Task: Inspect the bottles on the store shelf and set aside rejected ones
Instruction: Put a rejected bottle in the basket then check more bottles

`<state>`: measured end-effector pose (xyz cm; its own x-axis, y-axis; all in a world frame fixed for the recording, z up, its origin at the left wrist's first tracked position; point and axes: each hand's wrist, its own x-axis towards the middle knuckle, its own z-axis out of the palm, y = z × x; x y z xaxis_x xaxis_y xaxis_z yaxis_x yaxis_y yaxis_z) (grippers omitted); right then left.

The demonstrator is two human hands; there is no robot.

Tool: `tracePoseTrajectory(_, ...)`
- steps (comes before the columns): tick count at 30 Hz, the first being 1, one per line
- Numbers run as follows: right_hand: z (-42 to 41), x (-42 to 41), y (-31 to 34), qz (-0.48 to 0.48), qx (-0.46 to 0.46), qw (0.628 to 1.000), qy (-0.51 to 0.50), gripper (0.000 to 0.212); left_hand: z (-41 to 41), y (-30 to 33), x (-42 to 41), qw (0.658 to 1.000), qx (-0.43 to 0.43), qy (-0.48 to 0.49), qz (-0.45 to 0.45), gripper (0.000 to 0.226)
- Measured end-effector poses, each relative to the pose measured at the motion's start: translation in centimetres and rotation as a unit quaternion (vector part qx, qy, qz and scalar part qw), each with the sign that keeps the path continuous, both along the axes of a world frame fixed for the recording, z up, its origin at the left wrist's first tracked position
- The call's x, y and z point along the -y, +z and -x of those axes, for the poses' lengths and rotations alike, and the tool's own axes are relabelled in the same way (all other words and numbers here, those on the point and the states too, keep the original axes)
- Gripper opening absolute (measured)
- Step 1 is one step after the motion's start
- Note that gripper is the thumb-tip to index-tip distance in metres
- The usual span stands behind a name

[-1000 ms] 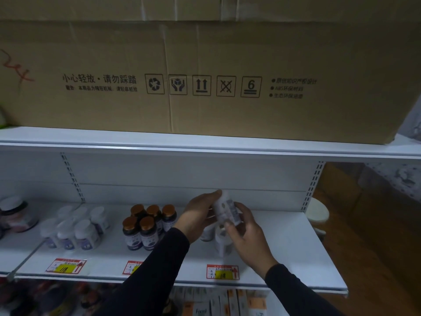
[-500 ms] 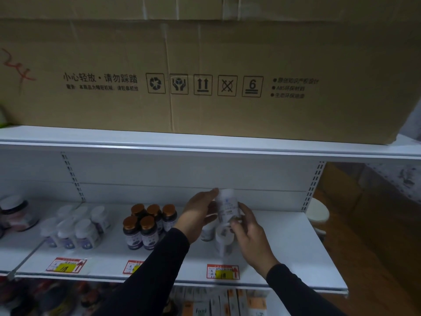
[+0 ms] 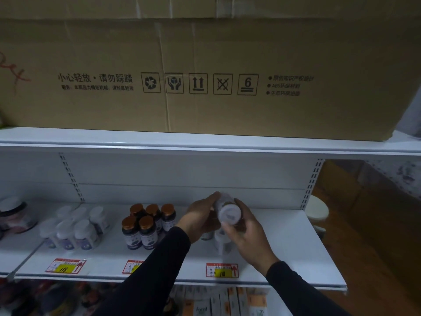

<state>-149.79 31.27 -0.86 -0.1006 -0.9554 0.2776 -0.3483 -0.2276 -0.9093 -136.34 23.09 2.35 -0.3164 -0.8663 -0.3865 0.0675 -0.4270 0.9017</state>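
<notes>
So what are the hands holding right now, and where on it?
One small white plastic bottle, tipped with a flat round end toward the camera. The left hand grips its far body; the right hand holds the near end.

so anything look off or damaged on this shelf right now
Nothing stands out. The white bottle is tipped on its side, but only because both hands hold it up for checking. The dark bottles and pale bottles stand upright in neat groups; no spills show.
</notes>
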Motion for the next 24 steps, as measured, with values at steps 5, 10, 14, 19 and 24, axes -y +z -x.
tracePoseTrajectory(5, 0.0, 0.0, 0.0, 0.019, -0.031, 0.999, 0.005, 0.051, 0.1, -0.5, 0.1, 0.998, 0.036, 0.022, -0.051, 0.047)
tracePoseTrajectory(10, 0.0, 0.2, -0.3, 0.022, -0.036, 0.999, 0.001, 0.054, 0.0, -0.6, 0.1, 0.998, 0.025, 0.017, -0.052, 0.046)
tracePoseTrajectory(14, 0.2, 0.4, -0.7, 0.0, -0.021, 1.0, 0.01, 0.058, -0.3, -0.6, 0.3, 1.0, -0.001, -0.002, 0.008, 0.045)
tracePoseTrajectory(19, 0.8, 0.5, -0.9, -0.028, -0.006, 1.0, 0.002, 0.065, -1.2, 0.0, -0.3, 0.967, 0.05, -0.077, 0.237, 0.043)
tracePoseTrajectory(24, 1.2, 0.9, -1.3, -0.027, -0.001, 0.999, -0.021, 0.065, -1.3, 0.2, -1.0, 0.938, 0.072, -0.105, 0.321, 0.054)
